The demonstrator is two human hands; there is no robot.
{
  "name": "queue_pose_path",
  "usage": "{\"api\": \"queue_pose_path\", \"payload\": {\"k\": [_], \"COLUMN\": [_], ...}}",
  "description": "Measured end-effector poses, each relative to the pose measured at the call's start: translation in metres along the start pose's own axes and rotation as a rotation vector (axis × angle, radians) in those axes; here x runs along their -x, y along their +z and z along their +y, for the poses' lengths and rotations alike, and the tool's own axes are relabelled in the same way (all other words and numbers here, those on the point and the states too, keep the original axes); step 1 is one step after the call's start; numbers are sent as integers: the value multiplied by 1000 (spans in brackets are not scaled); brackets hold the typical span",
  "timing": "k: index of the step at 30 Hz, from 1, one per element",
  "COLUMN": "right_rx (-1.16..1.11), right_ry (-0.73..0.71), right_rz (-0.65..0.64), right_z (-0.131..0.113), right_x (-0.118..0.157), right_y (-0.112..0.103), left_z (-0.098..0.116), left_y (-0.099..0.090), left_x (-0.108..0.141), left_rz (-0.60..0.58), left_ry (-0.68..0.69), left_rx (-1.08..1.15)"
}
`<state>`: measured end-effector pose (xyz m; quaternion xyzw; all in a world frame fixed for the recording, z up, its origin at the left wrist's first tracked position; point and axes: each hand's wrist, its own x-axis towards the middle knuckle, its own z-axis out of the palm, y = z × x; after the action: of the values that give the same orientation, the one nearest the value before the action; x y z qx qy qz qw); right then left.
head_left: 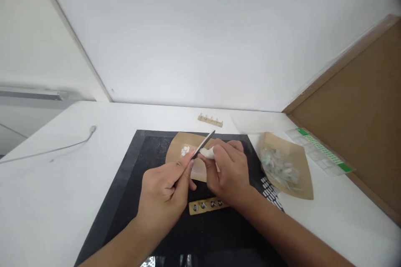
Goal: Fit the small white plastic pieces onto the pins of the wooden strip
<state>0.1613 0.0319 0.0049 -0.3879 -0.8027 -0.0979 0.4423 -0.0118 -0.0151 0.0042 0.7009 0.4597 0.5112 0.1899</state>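
Observation:
My left hand [167, 187] pinches a thin, dark-edged file [204, 143] that slants up to the right. Close beside it, my right hand [227, 171] has its fingers closed round a small whitish piece [207, 153], which meets or nearly meets the file. Both hands are above a brown paper tray [178, 142] with small white pieces [185, 150] in it. Below them, a tan strip [200, 210] carrying several small metal clips lies on the black mat [125, 187], partly covered by my right hand.
Another brown paper tray [302, 167] at the right holds many translucent pieces. Beyond it lies a clear case with a green strip [328, 152]. A second clip strip [209, 121] sits behind the mat. A cable [72, 146] crosses the left of the white table [46, 204].

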Motion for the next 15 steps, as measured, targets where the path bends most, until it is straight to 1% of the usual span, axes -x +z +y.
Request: {"api": "queue_pose_path", "payload": {"k": [4,8,10,15], "right_rx": [-38,-96,-121,-125], "right_ry": [-47,-48,-42,-87], "right_rz": [49,125,156,173], "right_z": [0,3,4,6], "right_x": [2,6,8,11], "right_y": [-4,-8,-11,-22], "left_z": [0,-3,-5,-9], "left_y": [-2,-4,-4,-5], "left_x": [1,2,2,1], "left_rz": [19,94,113,143], "left_ry": [-34,-84,-106,-142], "left_rx": [-3,-38,-49,-20]}}
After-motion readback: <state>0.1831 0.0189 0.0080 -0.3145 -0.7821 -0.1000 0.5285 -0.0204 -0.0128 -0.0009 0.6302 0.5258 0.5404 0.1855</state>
